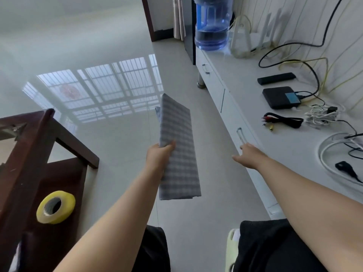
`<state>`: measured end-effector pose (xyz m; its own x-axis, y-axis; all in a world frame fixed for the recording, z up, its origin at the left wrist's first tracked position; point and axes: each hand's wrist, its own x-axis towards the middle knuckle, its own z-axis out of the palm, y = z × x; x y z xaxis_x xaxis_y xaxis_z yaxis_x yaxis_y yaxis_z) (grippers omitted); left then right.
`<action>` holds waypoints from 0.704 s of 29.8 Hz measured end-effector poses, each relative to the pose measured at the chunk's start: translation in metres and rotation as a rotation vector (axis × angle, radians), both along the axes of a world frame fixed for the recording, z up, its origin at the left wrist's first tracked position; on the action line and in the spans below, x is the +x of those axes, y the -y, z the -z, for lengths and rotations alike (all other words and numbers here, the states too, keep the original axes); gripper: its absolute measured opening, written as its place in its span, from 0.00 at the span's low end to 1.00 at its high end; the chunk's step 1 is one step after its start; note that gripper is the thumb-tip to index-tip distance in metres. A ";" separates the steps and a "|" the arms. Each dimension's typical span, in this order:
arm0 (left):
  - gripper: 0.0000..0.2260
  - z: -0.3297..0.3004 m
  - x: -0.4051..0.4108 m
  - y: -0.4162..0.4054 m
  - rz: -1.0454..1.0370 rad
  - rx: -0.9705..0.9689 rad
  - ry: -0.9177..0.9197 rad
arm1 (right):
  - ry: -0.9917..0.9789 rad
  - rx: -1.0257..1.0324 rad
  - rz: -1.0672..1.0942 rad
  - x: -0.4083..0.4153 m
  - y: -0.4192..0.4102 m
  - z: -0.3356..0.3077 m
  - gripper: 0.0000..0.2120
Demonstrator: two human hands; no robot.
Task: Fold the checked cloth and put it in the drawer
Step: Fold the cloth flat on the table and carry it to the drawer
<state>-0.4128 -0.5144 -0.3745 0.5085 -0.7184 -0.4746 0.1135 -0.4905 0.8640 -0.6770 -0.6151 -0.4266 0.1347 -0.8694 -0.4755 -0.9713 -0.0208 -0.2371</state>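
Pale glossy floor tiles (110, 134) fill the middle of the room and mirror a barred window; a long white cabinet (231, 112) runs along the right, a dark wooden table (49, 146) stands near left with a roll of yellow tape (56, 207) on it.

Cabinet tabletop (245, 79): water bottle (213, 26) at the far end, then a black remote (276, 78), a small black box (280, 98) and loose cables (318, 114) toward the near end.

Checked cloth (177, 146): already folded into a long narrow rectangle, held in the air over the floor, left of the cabinet front and apart from it. Its long axis runs near-to-far, roughly parallel to the cabinet face.

Left hand (159, 157): fingers clamped round the left edge of the cloth about midway along its length, thumb on top.

Right hand (249, 156): holds nothing, fingers extended and slightly apart, the fingertips just beside the lower end of the drawer handle (241, 135). Cannot tell whether they touch it.

Drawer (238, 122): appears closed, front flush with the cabinet.

Judgement: folding looks done; the step in hand is opening the drawer. The right hand is the nearer one to the handle. The cloth lies to the left of that handle, so once the drawer comes out the left hand would need to carry the cloth rightward over the opening.
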 end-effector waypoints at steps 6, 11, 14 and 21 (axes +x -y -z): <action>0.09 0.006 0.017 -0.001 0.082 0.014 0.120 | -0.279 -0.031 -0.011 0.024 0.015 0.010 0.20; 0.07 0.007 0.032 -0.008 0.066 0.022 0.100 | -0.196 -0.010 0.145 0.043 0.027 0.009 0.10; 0.07 0.009 0.045 -0.015 0.035 0.034 0.080 | -0.180 -0.002 0.178 0.052 0.030 0.005 0.04; 0.07 0.007 0.063 -0.018 -0.035 -0.005 0.028 | -0.183 0.026 0.086 0.092 0.010 -0.004 0.10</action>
